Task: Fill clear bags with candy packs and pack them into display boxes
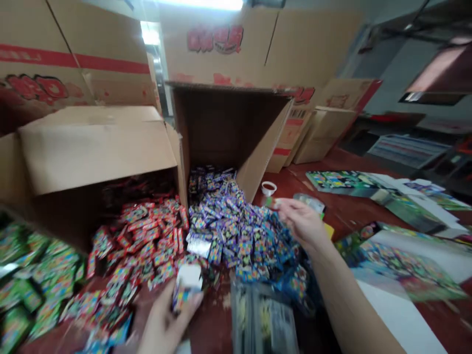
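Note:
My left hand (171,317) is closed around a small carton (189,278) with a white top and a colourful printed side, low in the view left of centre. My right hand (300,219) reaches over the right edge of the blue packets (265,246), its fingertips pinching a small green item (269,201), blurred. Purple packets (221,211) spill from an upright open cardboard box (228,128). Red packets (147,236) lie in front of another open box (99,147), and green packets (44,275) are at the far left.
A white tape roll (269,188) sits beyond my right hand. Clear plastic sleeves (261,314) lie at the front centre. Flat printed cartons (405,260) cover the right of the red table (346,211). Large cardboard boxes (313,44) stand behind.

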A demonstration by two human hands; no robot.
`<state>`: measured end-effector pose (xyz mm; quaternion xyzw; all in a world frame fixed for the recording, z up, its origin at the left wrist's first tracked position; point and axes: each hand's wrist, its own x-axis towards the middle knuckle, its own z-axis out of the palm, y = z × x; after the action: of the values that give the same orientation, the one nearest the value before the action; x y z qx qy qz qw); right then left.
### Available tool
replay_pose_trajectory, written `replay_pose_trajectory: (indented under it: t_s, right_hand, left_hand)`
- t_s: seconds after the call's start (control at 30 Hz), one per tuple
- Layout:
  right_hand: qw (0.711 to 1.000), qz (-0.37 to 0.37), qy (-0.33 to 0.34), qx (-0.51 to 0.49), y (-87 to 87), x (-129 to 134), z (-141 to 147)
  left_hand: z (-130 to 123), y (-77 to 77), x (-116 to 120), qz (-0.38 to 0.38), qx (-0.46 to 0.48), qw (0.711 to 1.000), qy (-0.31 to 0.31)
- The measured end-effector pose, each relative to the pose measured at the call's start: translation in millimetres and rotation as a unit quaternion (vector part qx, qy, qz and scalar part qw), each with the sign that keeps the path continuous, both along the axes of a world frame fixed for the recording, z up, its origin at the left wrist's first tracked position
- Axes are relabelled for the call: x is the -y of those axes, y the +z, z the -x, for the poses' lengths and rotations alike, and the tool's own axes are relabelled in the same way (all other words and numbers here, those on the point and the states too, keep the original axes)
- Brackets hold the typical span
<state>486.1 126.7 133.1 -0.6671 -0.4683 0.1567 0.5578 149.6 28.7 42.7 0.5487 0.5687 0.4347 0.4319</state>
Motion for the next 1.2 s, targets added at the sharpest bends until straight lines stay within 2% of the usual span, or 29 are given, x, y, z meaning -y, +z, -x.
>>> replay_pose_trajectory:
  t_s: [0.03, 0.07, 0.1, 0.17, 0.2, 0.37, 0.47, 0.57, 0.67, 0.7, 0.77, 0.83, 0.93, 1.03, 1.1, 1.2]
  right_hand:
    - [0.996, 0.028, 0.079, -0.033, -0.6, 17, 31]
    - [0.975, 0.065, 0.187, -0.099, 0.0, 33, 59]
    - [0.948, 0.097, 0.263, -0.152, 1.7, 46, 84]
    - [0.902, 0.136, 0.341, -0.226, 6.9, 65, 119]
    - [0.894, 0.147, 0.348, -0.241, 9.7, 71, 130]
    - [0.883, 0.19, 0.357, -0.237, 24.2, 86, 142]
    - [0.876, 0.202, 0.379, -0.219, 30.5, 95, 144]
    - [0.895, 0.187, 0.364, -0.176, 29.1, 106, 154]
    - [0.93, 0.102, 0.349, -0.053, 23.0, 119, 166]
    - [0.93, 0.071, 0.36, -0.012, 21.0, 123, 168]
    - [0.912, 0.033, 0.408, 0.025, 16.3, 130, 169]
    - [0.907, 0.018, 0.421, -0.013, 7.9, 136, 170]
    - [0.923, 0.024, 0.342, -0.176, -15.3, 144, 176]
    - [0.901, 0.067, 0.274, -0.331, -41.5, 149, 189]
    - [0.902, 0.079, 0.247, -0.345, -51.9, 151, 196]
    - [0.932, 0.075, 0.237, -0.263, -55.6, 154, 199]
  left_hand:
    - [1, 6.0, 0, 0.01, -0.006, 0.999, -0.034]
    - [2, 12.0, 1, 0.009, -0.019, 0.998, -0.067]
    - [3, 17.6, 3, -0.003, -0.041, 0.995, -0.091]
    - [6, 26.9, 11, -0.053, -0.101, 0.988, -0.104]
    - [7, 30.5, 16, -0.077, -0.136, 0.982, -0.105]
    - [16, 39.2, 37, -0.19, -0.3, 0.929, -0.107]
    - [16, 42.8, 44, -0.244, -0.333, 0.904, -0.109]
    - [11, 45.7, 50, -0.245, -0.312, 0.912, -0.109]
    - [6, 43.7, 53, -0.228, -0.25, 0.936, -0.096]
    - [6, 41.8, 53, -0.233, -0.221, 0.943, -0.091]
    - [5, 37.4, 53, -0.259, -0.165, 0.948, -0.08]
    - [6, 34.1, 50, -0.286, -0.134, 0.946, -0.072]
    - [6, 32.5, 46, -0.3, -0.128, 0.942, -0.079]
    - [4, 29.8, 43, -0.286, -0.145, 0.94, -0.117]
    - [3, 25.2, 42, -0.257, -0.175, 0.94, -0.14]
    - [3, 17.2, 40, -0.208, -0.205, 0.946, -0.138]
